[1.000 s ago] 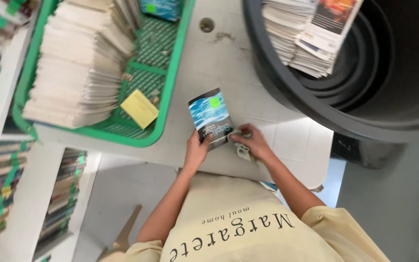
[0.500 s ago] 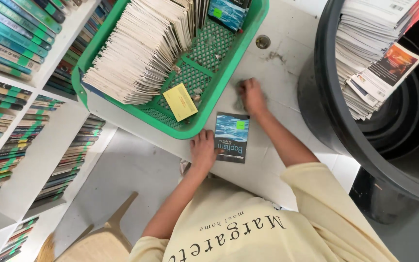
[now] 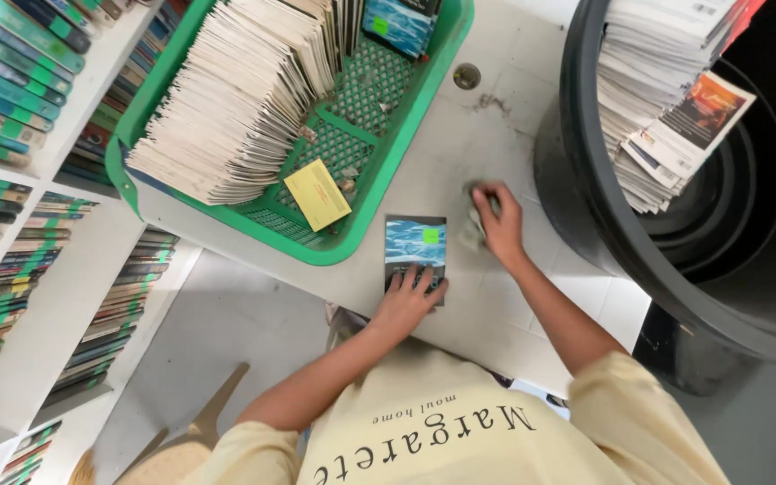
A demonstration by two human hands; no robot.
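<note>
The big black plastic tub (image 3: 639,242) on the right holds a tall stack of thin booklets (image 3: 666,99), and the green plastic mesh basket (image 3: 406,171) on the left holds a dense row of pale booklets stood on edge (image 3: 235,99), with a loose yellow card (image 3: 317,194) on its floor. Between them lies the grey-white table top (image 3: 505,135). On it, just beside the basket's near rim, lies the small booklet with a blue sea-pattern cover and green sticker (image 3: 415,244). A second ago it was held up, tilted, off the surface; now it lies flat, so the cover seems set down for working on rather than for carrying. The left hand (image 3: 409,301) is open, its fingers spread on the booklet's lower edge, pinning it without gripping. The right hand (image 3: 498,220), which had been near the body beside the booklet, has moved out to the right and is closed around a small crumpled greyish cloth (image 3: 472,229) pressed to the table, just beside the booklet but apart from it
</note>
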